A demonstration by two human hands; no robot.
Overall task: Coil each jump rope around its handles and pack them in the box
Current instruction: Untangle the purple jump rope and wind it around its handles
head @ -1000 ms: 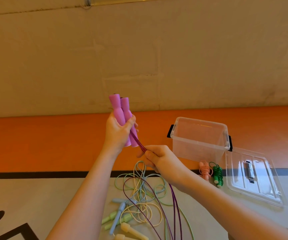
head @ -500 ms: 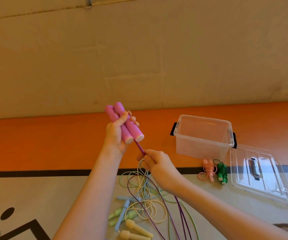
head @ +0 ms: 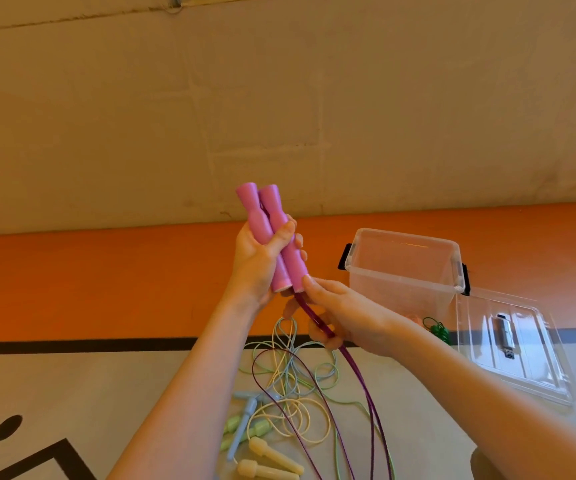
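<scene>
My left hand [head: 257, 263] grips two pink handles [head: 269, 233] held together and nearly upright. My right hand [head: 345, 315] sits just under their lower ends, closed on the purple rope [head: 317, 320] that trails down to the floor. A clear plastic box [head: 402, 268] stands open to the right, with nothing visible inside it. On the floor below lie loose ropes in a tangle [head: 290, 375], with blue [head: 245, 420], green [head: 245, 429] and cream handles [head: 272, 460]. A coiled green rope [head: 439, 330] lies beside the box, partly hidden by my right arm.
The box's clear lid [head: 511, 344] lies flat to the right of the box. An orange band [head: 106, 282] runs across the floor below a beige wall. A black line [head: 72, 345] crosses the floor under my arms.
My left hand has tipped the pink handles back towards upright. My right hand has slid up the purple rope to just below the handle ends.
</scene>
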